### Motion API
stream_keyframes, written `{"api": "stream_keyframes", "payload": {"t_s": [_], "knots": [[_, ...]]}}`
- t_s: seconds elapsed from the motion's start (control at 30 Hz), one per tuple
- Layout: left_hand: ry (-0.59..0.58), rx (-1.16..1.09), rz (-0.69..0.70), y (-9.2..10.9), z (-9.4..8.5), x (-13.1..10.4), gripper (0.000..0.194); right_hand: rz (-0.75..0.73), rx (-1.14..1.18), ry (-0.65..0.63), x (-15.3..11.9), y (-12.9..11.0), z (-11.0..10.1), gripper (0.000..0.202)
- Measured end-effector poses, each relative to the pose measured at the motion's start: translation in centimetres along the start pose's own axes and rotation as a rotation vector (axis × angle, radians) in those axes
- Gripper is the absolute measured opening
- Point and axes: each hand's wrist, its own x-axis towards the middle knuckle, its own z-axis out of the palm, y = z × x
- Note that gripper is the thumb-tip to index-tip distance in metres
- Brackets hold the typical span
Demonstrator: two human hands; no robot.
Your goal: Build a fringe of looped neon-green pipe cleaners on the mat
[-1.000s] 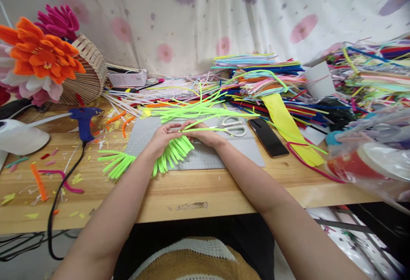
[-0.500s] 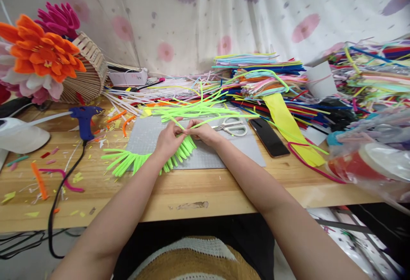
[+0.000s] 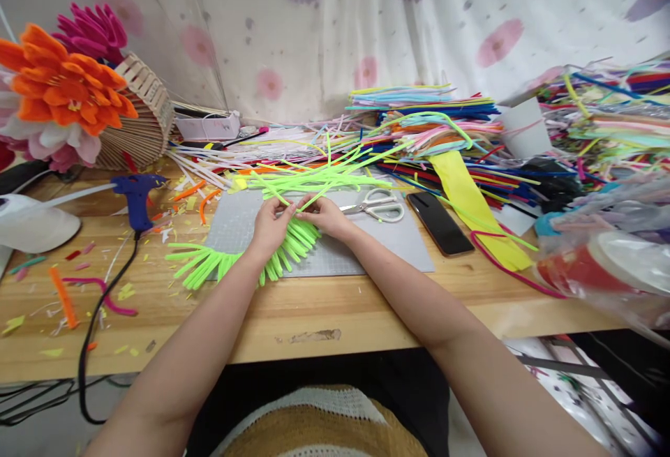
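Fingertips of my left hand (image 3: 273, 225) and my right hand (image 3: 323, 215) meet above the grey cutting mat (image 3: 366, 255), both closed on a lime-green pipe cleaner (image 3: 361, 165). Its long end slants up and right from my fingers, and a shorter end points up and left. Under and beside my hands lies a fringe of looped lime-green pipe cleaners (image 3: 212, 263), partly covered by my left hand and forearm. Whether the held stem joins this fringe is hidden by my fingers. Loose lime-green stems (image 3: 314, 181) are heaped just beyond my hands.
White-handled scissors (image 3: 384, 206) lie right of my hands, with a phone (image 3: 440, 223) beyond them. At left are a blue glue gun (image 3: 137, 199), its cable, and orange felt-like flowers (image 3: 73, 94) by a wooden basket (image 3: 151, 105). Piled pipe cleaners (image 3: 440, 125) line the back.
The long end of the held pipe cleaner has swung from nearly level on the right to a steeper upward slant. My hands stay together, and the right one has shifted slightly left.
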Motion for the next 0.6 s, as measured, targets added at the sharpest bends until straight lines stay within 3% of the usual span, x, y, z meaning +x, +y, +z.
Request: {"api": "stream_keyframes", "payload": {"t_s": [0.2, 0.4, 0.6], "knots": [[0.000, -0.229, -0.176, 0.9, 0.2, -0.1, 0.028, 0.082, 0.121, -0.005, 0.3, 0.4, 0.3, 0.035], [0.118, -0.330, -0.335, 1.6, -0.1, -0.1, 0.031, 0.000, -0.030, 0.002, 0.6, 0.9, 0.4, 0.030], [0.139, -0.388, -0.411, 1.9, -0.2, 0.0, 0.026, -0.049, -0.148, -0.001, 0.1, 0.2, 0.6, 0.026]]}}
